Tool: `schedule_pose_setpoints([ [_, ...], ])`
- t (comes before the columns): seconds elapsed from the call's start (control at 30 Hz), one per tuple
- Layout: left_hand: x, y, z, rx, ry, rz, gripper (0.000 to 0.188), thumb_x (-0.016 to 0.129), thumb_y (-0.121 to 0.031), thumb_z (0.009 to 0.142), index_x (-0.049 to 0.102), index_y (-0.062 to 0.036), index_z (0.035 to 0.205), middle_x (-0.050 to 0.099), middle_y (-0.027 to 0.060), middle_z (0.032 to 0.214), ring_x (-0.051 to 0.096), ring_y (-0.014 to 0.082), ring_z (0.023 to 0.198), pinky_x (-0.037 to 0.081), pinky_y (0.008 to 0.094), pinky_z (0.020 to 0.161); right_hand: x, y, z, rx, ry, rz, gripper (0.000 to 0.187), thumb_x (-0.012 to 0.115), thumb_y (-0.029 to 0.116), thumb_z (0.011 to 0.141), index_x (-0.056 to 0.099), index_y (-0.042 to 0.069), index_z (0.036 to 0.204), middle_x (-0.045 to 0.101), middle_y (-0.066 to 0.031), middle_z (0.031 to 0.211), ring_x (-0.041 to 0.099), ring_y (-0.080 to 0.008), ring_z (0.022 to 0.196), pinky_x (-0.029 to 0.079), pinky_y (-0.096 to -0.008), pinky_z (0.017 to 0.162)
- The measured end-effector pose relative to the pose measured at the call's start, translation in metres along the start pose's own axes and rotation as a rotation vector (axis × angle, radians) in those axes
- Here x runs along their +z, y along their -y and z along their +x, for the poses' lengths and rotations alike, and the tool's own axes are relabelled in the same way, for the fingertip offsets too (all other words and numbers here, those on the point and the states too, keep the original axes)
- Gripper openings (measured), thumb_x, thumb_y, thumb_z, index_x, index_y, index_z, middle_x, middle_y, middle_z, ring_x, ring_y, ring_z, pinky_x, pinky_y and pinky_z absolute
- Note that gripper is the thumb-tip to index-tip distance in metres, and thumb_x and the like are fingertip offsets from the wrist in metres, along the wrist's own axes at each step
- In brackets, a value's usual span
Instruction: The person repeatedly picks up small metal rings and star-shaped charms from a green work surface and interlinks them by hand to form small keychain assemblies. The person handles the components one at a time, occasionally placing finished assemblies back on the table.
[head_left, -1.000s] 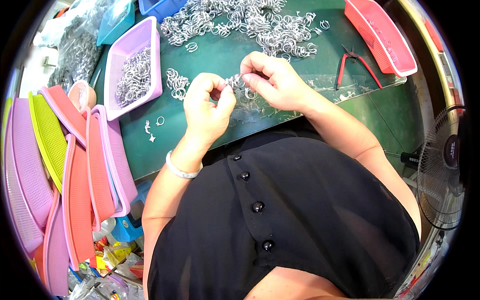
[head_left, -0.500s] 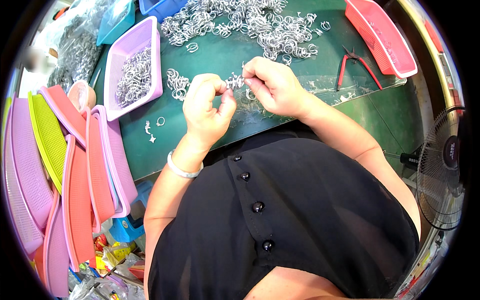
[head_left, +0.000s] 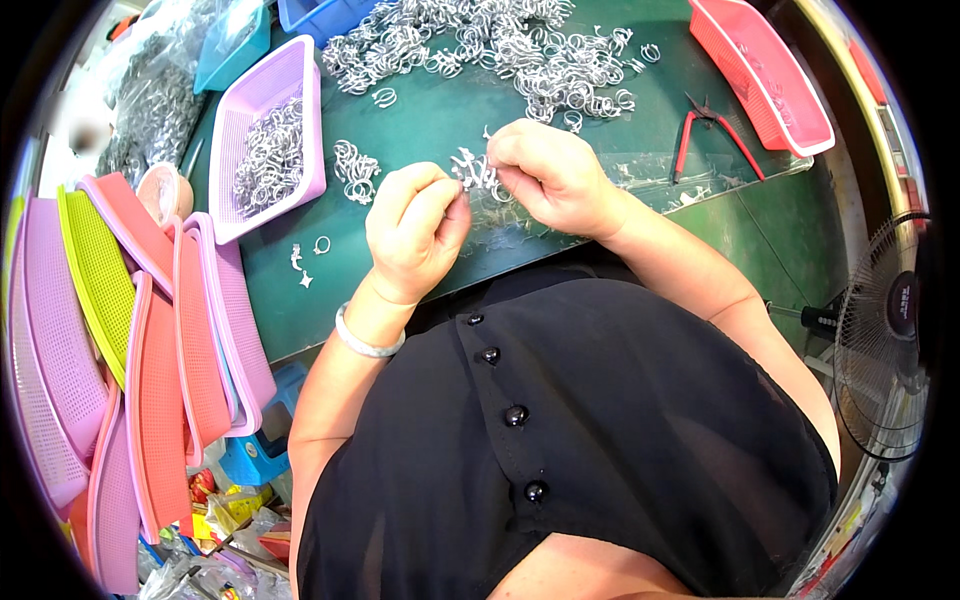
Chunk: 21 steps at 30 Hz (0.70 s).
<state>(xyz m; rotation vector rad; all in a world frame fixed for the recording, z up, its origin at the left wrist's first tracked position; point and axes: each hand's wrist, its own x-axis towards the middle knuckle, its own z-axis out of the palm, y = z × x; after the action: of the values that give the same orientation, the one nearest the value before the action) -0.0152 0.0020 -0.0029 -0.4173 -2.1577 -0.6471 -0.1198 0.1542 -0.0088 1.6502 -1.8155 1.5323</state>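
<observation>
Hands: left hand (head_left: 415, 232) & right hand (head_left: 548, 177) pinch 1 silver piece (head_left: 474, 170); 1 pliers (head_left: 712, 132).

L hand (head_left: 415, 235) & R hand (head_left: 550, 175) pinch silver rings (head_left: 475, 172) over green table (head_left: 440, 120).

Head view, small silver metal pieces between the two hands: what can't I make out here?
- Small silver metal pieces: too small to tell their shape; fingertips of the left hand and right hand cover part of them, so neither grip is clear.
- Pink plastic basket, head view: its far end is cut off by the top edge.
- Blue plastic tray, head view: mostly cut off by the top edge.
- Loose silver rings in the lilac plastic tray: too small to count.
</observation>
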Motion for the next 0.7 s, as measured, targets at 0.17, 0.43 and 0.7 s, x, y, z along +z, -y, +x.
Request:
schedule_pose_setpoints([
  [0.17,0.0055,-0.0011,-0.0016,-0.226,-0.028,-0.152,0.036,0.072,-0.002,0.064,0.056,-0.0004,0.096,0.057,0.0094,0.084,0.056,0.0217,0.072,0.046,0.0292,0.063,-0.0025,0.0022,-0.001,-0.016,-0.038,0.012,0.018,0.06,-0.006,0.068,0.054,0.001,0.084,0.057,-0.0107,0.079,0.057,-0.0282,0.071,0.047,-0.0333,0.059],
  [0.43,0.0091,0.0045,-0.0074,-0.419,0.101,-0.383,0.047,0.07,0.0,0.068,0.055,-0.0027,0.112,0.06,0.0071,0.086,0.058,0.0153,0.075,0.048,0.0264,0.068,-0.0035,0.003,-0.0025,-0.063,-0.026,-0.011,0.023,0.06,-0.006,0.066,0.056,0.001,0.087,0.057,-0.0116,0.084,0.057,-0.0286,0.072,0.048,-0.033,0.06],
  [0.7,0.0074,0.0069,-0.0086,-0.357,0.063,-0.328,0.036,0.072,-0.001,0.067,0.059,-0.0003,0.102,0.061,0.0063,0.08,0.058,0.0128,0.068,0.048,0.024,0.063,-0.0046,0.0003,-0.0037,-0.134,0.002,-0.083,0.022,0.059,-0.005,0.065,0.057,0.002,0.086,0.057,-0.0113,0.084,0.057,-0.0283,0.072,0.048,-0.0321,0.06],
])
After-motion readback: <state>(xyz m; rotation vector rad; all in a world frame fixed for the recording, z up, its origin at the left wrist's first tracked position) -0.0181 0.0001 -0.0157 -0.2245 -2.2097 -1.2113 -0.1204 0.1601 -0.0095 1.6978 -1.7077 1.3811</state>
